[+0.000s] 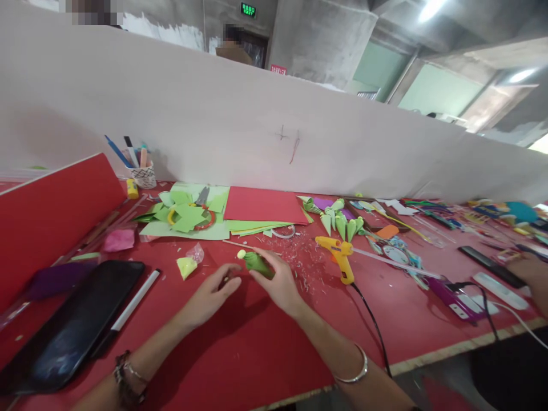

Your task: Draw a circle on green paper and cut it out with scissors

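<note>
In my right hand (pixel 280 279) is a small green paper cone (pixel 256 264) with a pale yellow ball at its tip. The fingers wrap over its top and the thumb lies along its near side. Just left of it, my left hand (pixel 216 294) is half curled, thumb and fingers apart, with nothing visible between them. A clear plastic bag of pale yellow clay (pixel 187 266) lies left of that hand. Behind the cone there is a thin wooden stick (pixel 233 244). To the right, a yellow glue gun (pixel 340 257) rests on the red table (pixel 257 348).
Scissors (pixel 203 196) lie among green paper pieces (pixel 188 217). Finished-looking green cones (pixel 340 222) are grouped behind the glue gun. A black tray (pixel 72 325) and marker (pixel 135 302) lie left. A purple power strip (pixel 456 299) and another person's hand (pixel 528 274) are at right.
</note>
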A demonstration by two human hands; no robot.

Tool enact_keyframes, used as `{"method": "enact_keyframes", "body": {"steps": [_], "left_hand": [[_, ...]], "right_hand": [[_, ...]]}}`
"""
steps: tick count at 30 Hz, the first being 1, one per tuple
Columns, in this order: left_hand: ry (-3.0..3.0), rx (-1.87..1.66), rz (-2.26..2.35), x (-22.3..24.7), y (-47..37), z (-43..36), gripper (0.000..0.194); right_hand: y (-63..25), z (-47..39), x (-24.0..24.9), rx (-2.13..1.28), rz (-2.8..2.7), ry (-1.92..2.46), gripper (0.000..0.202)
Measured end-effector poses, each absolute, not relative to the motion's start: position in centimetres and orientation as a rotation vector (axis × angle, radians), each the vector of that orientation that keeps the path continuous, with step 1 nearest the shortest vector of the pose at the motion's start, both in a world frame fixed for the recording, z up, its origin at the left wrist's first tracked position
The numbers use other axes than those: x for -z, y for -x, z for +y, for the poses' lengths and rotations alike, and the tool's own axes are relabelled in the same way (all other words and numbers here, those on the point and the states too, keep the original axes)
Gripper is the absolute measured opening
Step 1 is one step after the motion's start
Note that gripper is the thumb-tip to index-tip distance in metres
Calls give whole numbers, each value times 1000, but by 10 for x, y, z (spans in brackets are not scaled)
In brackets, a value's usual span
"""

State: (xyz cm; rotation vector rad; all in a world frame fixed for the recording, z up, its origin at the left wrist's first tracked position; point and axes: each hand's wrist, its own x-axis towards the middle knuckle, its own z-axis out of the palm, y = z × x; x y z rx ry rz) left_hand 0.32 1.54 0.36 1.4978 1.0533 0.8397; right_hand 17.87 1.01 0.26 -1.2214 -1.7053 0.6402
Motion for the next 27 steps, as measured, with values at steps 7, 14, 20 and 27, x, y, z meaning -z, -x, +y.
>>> {"method": "enact_keyframes", "body": {"steps": [7,14,20,27], "left_hand": [[-1686,-865,1031,8,-13,8,32],[-1754,-1014,1100,6,-12,10,25],[-1681,-1112,1080,4,-8,8,27],[-1547,-1067,981,3,-16,2,26]], "right_hand": [[-157,-3,-2,-708,-1755,1006,44],[-159,-6,-4,-720,-1832,987,61],[-159,-7,-2,-756,-1733,989,45],[-159,-5,-5,-807,-1589,1039,18]]}}
